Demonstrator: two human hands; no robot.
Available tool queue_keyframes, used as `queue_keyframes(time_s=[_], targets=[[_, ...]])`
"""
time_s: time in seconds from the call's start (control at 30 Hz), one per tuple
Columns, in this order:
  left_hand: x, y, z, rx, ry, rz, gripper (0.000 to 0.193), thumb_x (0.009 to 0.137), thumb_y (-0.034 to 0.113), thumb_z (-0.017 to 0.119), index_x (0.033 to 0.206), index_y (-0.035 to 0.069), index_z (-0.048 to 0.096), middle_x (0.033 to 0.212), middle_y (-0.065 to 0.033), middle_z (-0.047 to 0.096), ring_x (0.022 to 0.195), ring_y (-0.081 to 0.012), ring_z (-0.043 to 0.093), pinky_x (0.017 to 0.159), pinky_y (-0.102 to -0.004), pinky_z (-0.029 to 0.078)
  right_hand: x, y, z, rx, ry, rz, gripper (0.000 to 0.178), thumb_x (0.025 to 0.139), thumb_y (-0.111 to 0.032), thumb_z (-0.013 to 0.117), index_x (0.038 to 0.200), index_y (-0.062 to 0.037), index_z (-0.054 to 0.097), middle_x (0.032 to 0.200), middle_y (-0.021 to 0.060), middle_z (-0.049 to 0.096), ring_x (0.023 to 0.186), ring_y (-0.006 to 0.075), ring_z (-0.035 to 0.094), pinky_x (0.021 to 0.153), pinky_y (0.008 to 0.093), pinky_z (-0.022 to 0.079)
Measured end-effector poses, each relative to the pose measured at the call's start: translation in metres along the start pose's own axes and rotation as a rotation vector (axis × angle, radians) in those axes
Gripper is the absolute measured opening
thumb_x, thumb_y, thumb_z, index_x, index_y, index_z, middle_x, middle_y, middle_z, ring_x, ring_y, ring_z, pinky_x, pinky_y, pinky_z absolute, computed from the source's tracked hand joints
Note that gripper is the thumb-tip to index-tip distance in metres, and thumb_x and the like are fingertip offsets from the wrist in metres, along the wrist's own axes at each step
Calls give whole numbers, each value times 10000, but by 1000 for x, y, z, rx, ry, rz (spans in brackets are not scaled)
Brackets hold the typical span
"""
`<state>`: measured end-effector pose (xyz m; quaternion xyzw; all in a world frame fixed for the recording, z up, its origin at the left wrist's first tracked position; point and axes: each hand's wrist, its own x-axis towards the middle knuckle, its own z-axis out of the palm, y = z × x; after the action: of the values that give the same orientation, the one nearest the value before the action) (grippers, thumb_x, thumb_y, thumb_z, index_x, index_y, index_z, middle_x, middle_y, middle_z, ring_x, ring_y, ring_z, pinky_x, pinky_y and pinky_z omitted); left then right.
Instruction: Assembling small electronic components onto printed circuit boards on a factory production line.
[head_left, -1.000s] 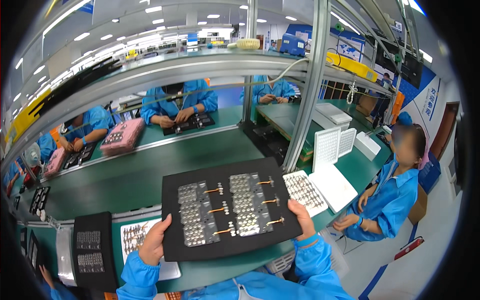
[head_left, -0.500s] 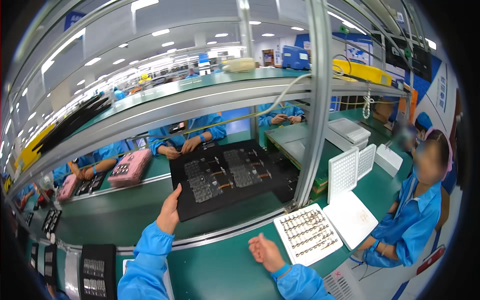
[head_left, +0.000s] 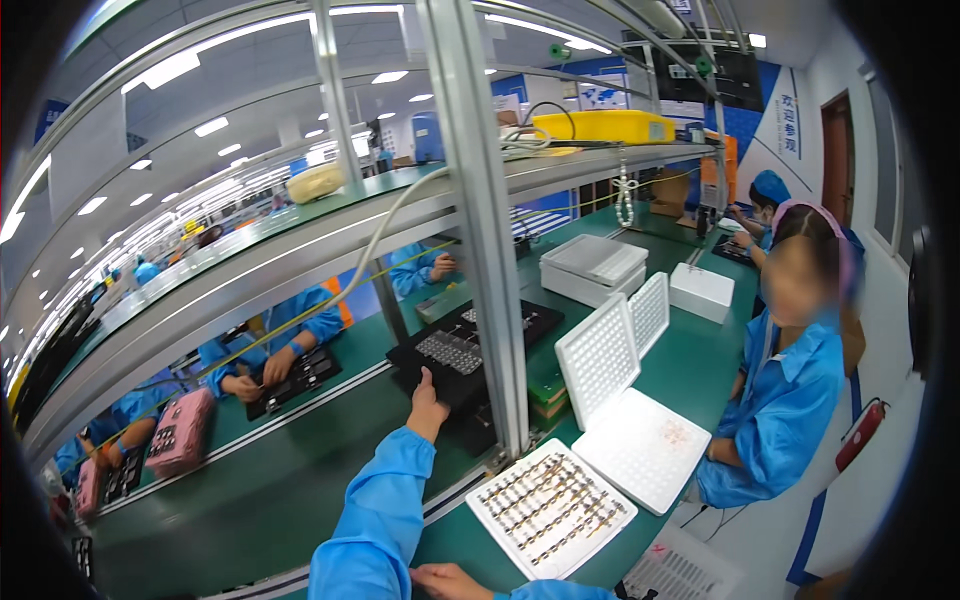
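Note:
My left hand (head_left: 428, 408) reaches forward and grips the near edge of a black foam tray (head_left: 405, 362), thumb on top. Small dark circuit boards (head_left: 452, 350) lie in rows on the tray, partly hidden behind the metal upright. A second dark tray, also bearing boards, lies under it. Low in the picture, my right hand (head_left: 448, 580) rests beside my left sleeve, its fingers loosely stretched with nothing seen in them; the lower edge cuts part of it off. Just right of it is a white tray (head_left: 515, 560) filled with rows of small metal parts (head_left: 550, 500).
A metal upright (head_left: 485, 240) stands beside the held tray, under a shelf rail. White perforated trays (head_left: 597, 360) stand on edge past a flat white tray (head_left: 650, 450). A co-worker in blue (head_left: 780, 410) sits at right. Pink foam stacks (head_left: 180, 435) lie on the far-left bench.
My view has swung right. My left hand has carried the black foam tray rightward, behind the upright and onto another dark tray. My right hand has dropped toward the lower edge.

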<state>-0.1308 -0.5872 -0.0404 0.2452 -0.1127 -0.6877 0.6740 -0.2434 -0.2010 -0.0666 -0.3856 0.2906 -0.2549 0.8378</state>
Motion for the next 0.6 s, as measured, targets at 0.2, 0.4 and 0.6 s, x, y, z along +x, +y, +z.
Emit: queue_keyframes(time_s=[0.2,0.4,0.6], targets=[[-18,-31,67,659,-53,-110,805,963,525,639,1529,38,338,1587,-185,323,1398,-410,392,1128,-619,342,7,11,-18,40,-49,-117,242,1024,-258,560,1093,-54,669,621,-60,398,474,52,317,412,236,225],[-140,81,39,901,173,-29,876,900,416,744,1565,80,283,1613,-217,267,1465,-416,299,1171,-547,300,20,1,-14,-75,-40,27,386,978,-506,649,969,-120,672,609,-95,376,469,19,270,423,224,164],[-320,266,-85,1041,553,502,800,884,354,717,1542,71,362,1407,-80,534,1330,-217,449,1079,-482,329,-2,-20,-7,-136,-22,-21,369,971,-475,668,969,-107,698,622,-95,372,494,25,260,439,243,159]])
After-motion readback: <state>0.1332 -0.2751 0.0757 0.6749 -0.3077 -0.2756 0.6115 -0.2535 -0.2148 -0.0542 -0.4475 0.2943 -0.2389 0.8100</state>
